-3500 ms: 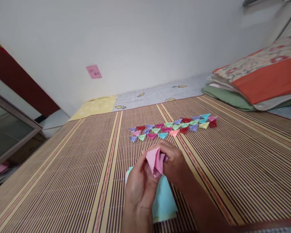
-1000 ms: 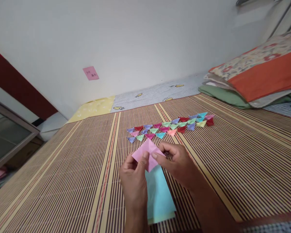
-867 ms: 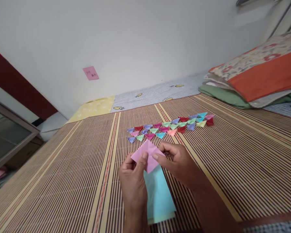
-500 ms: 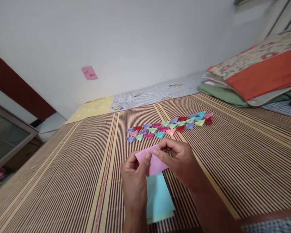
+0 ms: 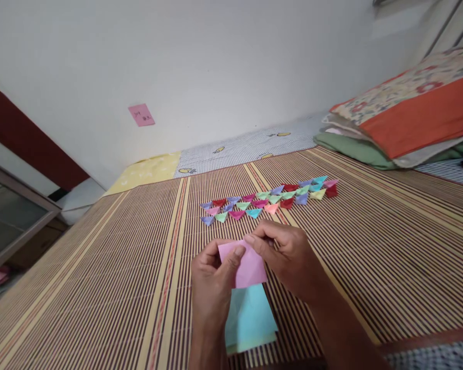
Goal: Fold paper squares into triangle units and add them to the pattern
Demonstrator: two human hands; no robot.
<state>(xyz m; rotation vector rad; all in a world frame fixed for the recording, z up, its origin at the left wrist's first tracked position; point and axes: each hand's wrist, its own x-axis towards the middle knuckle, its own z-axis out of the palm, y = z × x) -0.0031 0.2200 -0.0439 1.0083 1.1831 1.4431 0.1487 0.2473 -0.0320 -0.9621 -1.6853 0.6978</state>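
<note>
Between my two hands is a pink sheet of paper (image 5: 252, 270), held up above the mat. My left hand (image 5: 215, 270) grips its left side, thumb lying across the front and fingers behind. At the upper right edge, my right hand (image 5: 287, 252) pinches the sheet between thumb and forefinger. Below it a stack of turquoise paper (image 5: 250, 316) lies on the striped mat, with a pale green edge showing underneath; my left wrist hides part of it. Beyond my hands sit several small folded paper triangles (image 5: 237, 215) in rows of many colours.
The striped mat (image 5: 100, 282) covers the bed. Against the wall lies checked and yellow cloth (image 5: 150, 172). A pillow and folded bedding (image 5: 424, 118) are piled at the far right. A pink note (image 5: 141, 114) is on the wall. A glass-fronted cabinet (image 5: 13, 210) stands at left.
The pink sheet has tilted and come slightly lower, showing more of its face. My right thumb has shifted a little along the top edge. The folded triangles stay put.
</note>
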